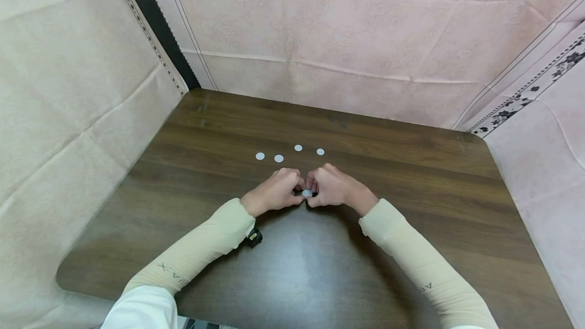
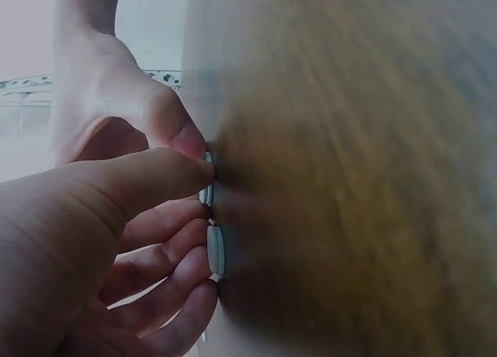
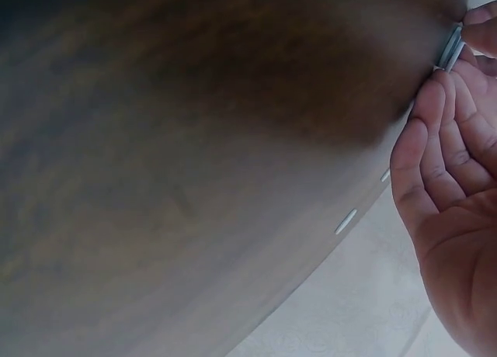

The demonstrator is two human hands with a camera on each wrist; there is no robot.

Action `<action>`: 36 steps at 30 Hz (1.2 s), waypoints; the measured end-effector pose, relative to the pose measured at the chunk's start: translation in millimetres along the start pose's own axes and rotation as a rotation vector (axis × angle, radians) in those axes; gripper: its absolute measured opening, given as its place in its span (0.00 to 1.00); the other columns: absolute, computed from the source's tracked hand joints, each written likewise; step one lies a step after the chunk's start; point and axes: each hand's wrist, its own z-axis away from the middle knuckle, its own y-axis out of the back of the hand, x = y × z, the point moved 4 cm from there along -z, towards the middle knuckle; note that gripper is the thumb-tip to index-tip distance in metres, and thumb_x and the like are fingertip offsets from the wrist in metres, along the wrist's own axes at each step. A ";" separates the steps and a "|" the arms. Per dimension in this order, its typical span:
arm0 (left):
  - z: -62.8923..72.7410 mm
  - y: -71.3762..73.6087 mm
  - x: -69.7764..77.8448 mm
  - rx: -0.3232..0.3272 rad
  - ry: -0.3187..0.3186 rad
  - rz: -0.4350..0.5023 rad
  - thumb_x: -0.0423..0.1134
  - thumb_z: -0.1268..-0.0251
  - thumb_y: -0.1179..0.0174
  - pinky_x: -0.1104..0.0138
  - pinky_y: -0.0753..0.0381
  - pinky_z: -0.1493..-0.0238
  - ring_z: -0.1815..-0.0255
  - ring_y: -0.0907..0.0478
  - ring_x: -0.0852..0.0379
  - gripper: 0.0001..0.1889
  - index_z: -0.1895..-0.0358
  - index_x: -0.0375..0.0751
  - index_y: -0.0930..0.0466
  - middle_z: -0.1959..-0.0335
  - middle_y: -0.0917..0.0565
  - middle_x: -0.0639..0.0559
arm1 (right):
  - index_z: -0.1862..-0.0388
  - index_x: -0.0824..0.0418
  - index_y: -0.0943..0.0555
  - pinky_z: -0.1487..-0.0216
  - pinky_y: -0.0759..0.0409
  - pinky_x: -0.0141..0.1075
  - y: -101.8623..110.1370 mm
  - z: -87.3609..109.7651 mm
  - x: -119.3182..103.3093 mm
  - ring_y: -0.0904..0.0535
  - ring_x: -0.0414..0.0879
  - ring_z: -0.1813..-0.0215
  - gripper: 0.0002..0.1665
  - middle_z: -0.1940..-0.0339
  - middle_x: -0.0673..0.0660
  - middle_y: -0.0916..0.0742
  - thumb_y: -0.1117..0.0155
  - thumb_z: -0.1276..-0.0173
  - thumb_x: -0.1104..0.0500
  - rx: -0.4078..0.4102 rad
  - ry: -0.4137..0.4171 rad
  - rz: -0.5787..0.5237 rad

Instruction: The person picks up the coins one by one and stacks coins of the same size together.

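In the head view, both hands meet over the brown table around a small white disc (image 1: 307, 193). My left hand (image 1: 279, 189) holds its left edge with thumb and curled fingers, while my right hand (image 1: 337, 187) grips the opposite edge the same way. Seen edge-on in the right wrist view, the disc (image 3: 450, 48) looks layered, with fingertips right at its rim. The left wrist view shows a thumb over part of one white edge and another thin white disc-like edge (image 2: 217, 251) beside the fingertips.
Several more white discs, such as the leftmost one (image 1: 260, 156) and the rightmost one (image 1: 320, 152), lie flat on the wooden table (image 1: 219, 131) beyond the hands. Pale patterned cloth (image 1: 347, 29) hangs behind the table's far edge and along both sides.
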 end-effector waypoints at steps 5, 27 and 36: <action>0.5 -0.1 -0.9 -0.011 0.008 0.006 0.35 0.36 0.28 0.69 0.24 0.64 0.67 0.29 0.61 0.02 0.67 0.44 0.11 0.69 0.19 0.50 | 0.68 0.56 0.14 0.65 0.18 0.29 -0.9 0.4 0.2 0.18 0.33 0.70 0.09 0.73 0.46 0.12 0.22 0.43 0.56 -0.005 0.003 -0.015; 2.6 1.0 -2.3 -0.023 0.032 0.024 0.35 0.37 0.28 0.66 0.18 0.59 0.65 0.23 0.58 0.03 0.63 0.41 0.09 0.65 0.17 0.49 | 0.63 0.60 0.13 0.59 0.15 0.30 2.2 3.6 2.5 0.16 0.36 0.65 0.09 0.68 0.49 0.11 0.22 0.41 0.60 -0.039 0.030 -0.041; 4.2 1.2 -3.5 -0.030 0.048 0.033 0.35 0.36 0.28 0.66 0.19 0.59 0.64 0.23 0.58 0.03 0.62 0.41 0.09 0.64 0.16 0.49 | 0.62 0.60 0.13 0.59 0.15 0.29 2.5 3.7 2.2 0.15 0.36 0.65 0.09 0.68 0.50 0.11 0.23 0.41 0.61 -0.037 0.034 -0.053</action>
